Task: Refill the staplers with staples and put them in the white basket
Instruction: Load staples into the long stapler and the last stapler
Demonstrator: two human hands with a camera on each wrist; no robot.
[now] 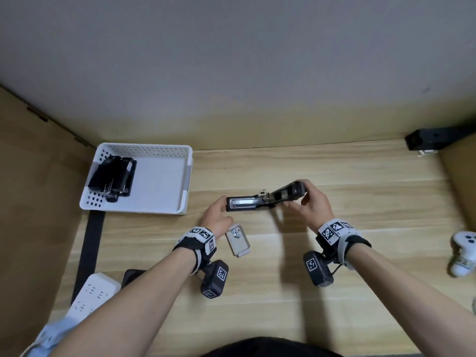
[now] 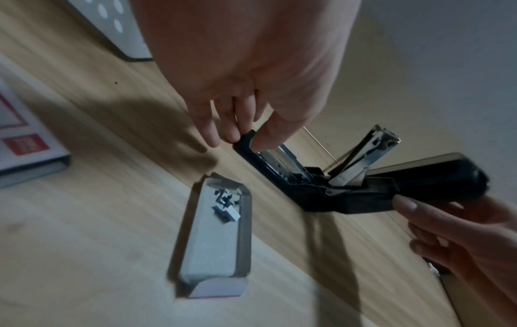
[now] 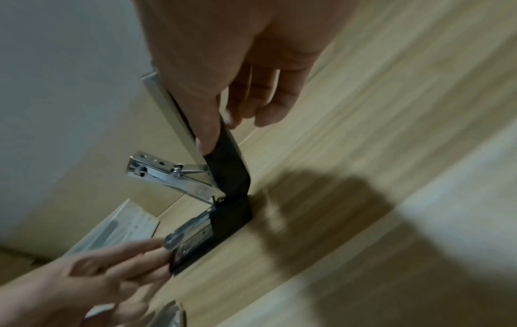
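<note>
A black stapler (image 1: 260, 199) lies opened on the wooden table, its metal staple channel (image 2: 279, 161) facing up. My left hand (image 1: 217, 215) pinches the front end of its base (image 2: 246, 138) between thumb and fingers. My right hand (image 1: 309, 199) grips the raised black top cover (image 3: 223, 159) by its tip. The metal pusher arm (image 3: 167, 174) stands up between base and cover. A small open staple box (image 1: 238, 239) with a few loose staples (image 2: 226, 205) lies just near my left hand. The white basket (image 1: 159, 202) at the left holds several black staplers (image 1: 113, 177).
A white power strip (image 1: 90, 295) and a black strap (image 1: 90, 243) lie at the front left. A white game controller (image 1: 463, 253) rests at the right edge. A black device (image 1: 432, 137) sits at the back right. Cardboard walls flank the table.
</note>
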